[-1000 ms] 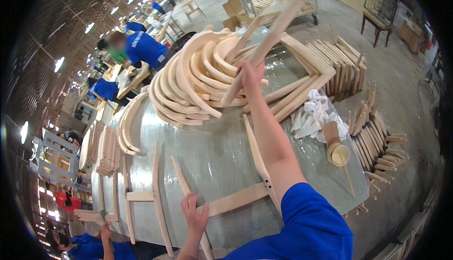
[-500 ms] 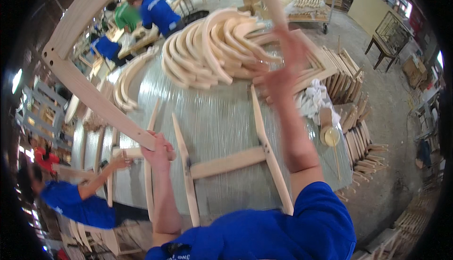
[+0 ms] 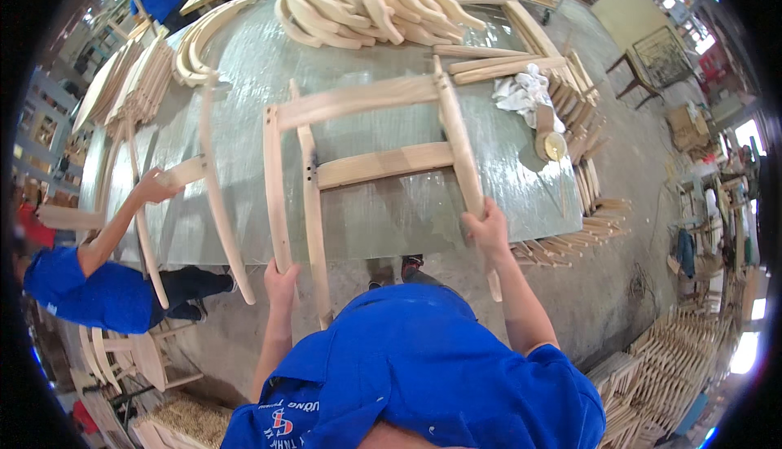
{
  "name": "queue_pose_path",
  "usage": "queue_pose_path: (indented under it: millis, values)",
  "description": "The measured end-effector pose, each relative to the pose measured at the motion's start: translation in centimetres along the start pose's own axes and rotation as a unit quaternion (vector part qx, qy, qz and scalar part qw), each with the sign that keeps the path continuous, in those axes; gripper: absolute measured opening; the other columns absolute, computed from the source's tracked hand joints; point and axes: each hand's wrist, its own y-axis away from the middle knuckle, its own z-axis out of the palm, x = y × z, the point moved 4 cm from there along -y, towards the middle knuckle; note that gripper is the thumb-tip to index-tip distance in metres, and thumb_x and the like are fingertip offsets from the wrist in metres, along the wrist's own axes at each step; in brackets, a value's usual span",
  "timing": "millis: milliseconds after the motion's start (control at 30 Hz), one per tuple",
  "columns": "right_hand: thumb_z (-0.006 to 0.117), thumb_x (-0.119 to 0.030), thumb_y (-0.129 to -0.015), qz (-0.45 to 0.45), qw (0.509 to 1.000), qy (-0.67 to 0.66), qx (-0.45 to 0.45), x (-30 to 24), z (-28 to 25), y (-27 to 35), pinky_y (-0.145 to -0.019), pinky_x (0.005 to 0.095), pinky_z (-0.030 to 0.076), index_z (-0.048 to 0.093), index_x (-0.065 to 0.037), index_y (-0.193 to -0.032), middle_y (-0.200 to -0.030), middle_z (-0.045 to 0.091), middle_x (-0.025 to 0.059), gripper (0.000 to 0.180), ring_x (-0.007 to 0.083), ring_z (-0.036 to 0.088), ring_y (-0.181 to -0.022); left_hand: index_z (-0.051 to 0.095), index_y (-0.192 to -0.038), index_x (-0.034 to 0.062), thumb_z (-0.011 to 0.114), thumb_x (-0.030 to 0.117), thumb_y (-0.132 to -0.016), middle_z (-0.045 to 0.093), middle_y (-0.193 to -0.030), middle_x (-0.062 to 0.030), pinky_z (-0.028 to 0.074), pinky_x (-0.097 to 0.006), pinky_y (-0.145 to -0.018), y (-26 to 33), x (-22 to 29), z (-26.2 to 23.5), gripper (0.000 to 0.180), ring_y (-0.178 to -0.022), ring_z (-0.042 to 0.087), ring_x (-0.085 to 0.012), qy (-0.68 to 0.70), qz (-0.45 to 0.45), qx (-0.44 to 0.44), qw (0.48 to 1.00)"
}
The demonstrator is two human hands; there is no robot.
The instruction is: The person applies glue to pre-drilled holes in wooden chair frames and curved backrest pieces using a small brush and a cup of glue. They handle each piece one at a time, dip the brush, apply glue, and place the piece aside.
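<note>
My left hand (image 3: 282,284) is closed around the lower end of one leg of a pale wooden chair-leg frame (image 3: 358,102), two legs joined by a curved top rail. On its other leg, my right hand (image 3: 487,227) grips near the lower end. This frame is above the table, its rail away from me. Beneath it lies an H-shaped wooden frame (image 3: 387,165) with a crossrail and dark-marked joints; its right leg is partly hidden by the held frame and my right hand.
Curved wooden parts (image 3: 366,5) are heaped at the back of the plastic-covered table (image 3: 236,50). A white cloth (image 3: 525,91) and a round container (image 3: 555,147) sit at right, near stacked frames (image 3: 582,127). At left, a co-worker (image 3: 98,286) handles another wooden frame (image 3: 213,188).
The held frame has come down from high on the left to level over the H-shaped frame. My right hand has moved down and nearer; my left hand stays on its leg.
</note>
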Motion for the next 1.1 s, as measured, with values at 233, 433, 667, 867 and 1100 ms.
queue_pose_path:
  millis: [233, 433, 667, 867, 1100]
  values:
    - [0.064, -0.016, -0.074, -0.229, 0.946, 0.188, 0.133, 0.0, 1.2, 2.0, -0.071, 0.0455, 0.047, 0.059, -0.007, -0.101, -0.077, 0.061, 0.0158, 0.029, 0.0367, 0.056, -0.069, 0.053, -0.104, 0.0031, 0.064, 0.018, -0.072, 0.05, -0.105, -0.0182, 0.04, -0.041, -0.083, -0.3, -3.0, -0.5, 0.038, -0.098, 0.048, -0.0298, -0.307, 0.136, 0.102, 0.936]
    - [0.059, -0.027, -0.087, 0.051, 0.921, -0.377, 0.082, 7.8, -5.6, -2.2, -0.057, 0.0249, 0.046, 0.056, -0.006, -0.1, -0.083, 0.059, 0.0036, 0.025, 0.0143, 0.056, -0.065, 0.048, -0.119, 0.007, 0.062, 0.013, -0.075, 0.041, -0.122, -0.0177, 0.029, -0.043, -0.098, -0.3, 8.1, 9.4, 0.046, -0.117, 0.036, -0.0342, -0.274, 0.354, 0.067, 0.892]
    - [0.058, -0.038, -0.086, 0.166, 0.578, -0.785, 0.149, 13.8, -13.0, -8.2, -0.054, 0.0254, 0.045, 0.049, -0.008, -0.107, -0.089, 0.06, 0.0054, 0.037, 0.0145, 0.056, -0.07, 0.059, -0.101, 0.0033, 0.055, 0.018, -0.088, 0.06, -0.091, -0.0012, 0.044, -0.026, -0.076, -1.9, 18.9, 35.7, 0.02, -0.085, 0.056, -0.0098, 0.09, 0.164, -0.358, 0.915]
    - [0.054, -0.032, -0.09, 0.114, 0.628, -0.736, 0.225, 13.7, -18.1, -11.6, -0.053, 0.0231, 0.044, 0.052, -0.005, -0.101, -0.09, 0.062, 0.0046, 0.03, 0.0126, 0.057, -0.067, 0.057, -0.096, 0.0074, 0.058, 0.028, -0.087, 0.059, -0.092, -0.0024, 0.046, -0.029, -0.072, -3.0, 21.4, 54.4, 0.023, -0.084, 0.058, -0.0139, 0.131, -0.047, -0.395, 0.908]
    - [0.053, -0.014, -0.091, -0.138, 0.924, -0.273, 0.23, 9.0, -28.8, -15.0, -0.052, 0.0223, 0.041, 0.054, -0.005, -0.091, -0.07, 0.057, 0.0017, 0.009, 0.0069, 0.053, -0.061, 0.054, -0.098, 0.0106, 0.057, 0.036, -0.087, 0.058, -0.088, -0.0042, 0.046, -0.036, -0.071, -1.8, 22.9, 64.9, 0.028, -0.071, 0.057, -0.0155, 0.064, -0.107, -0.412, 0.902]
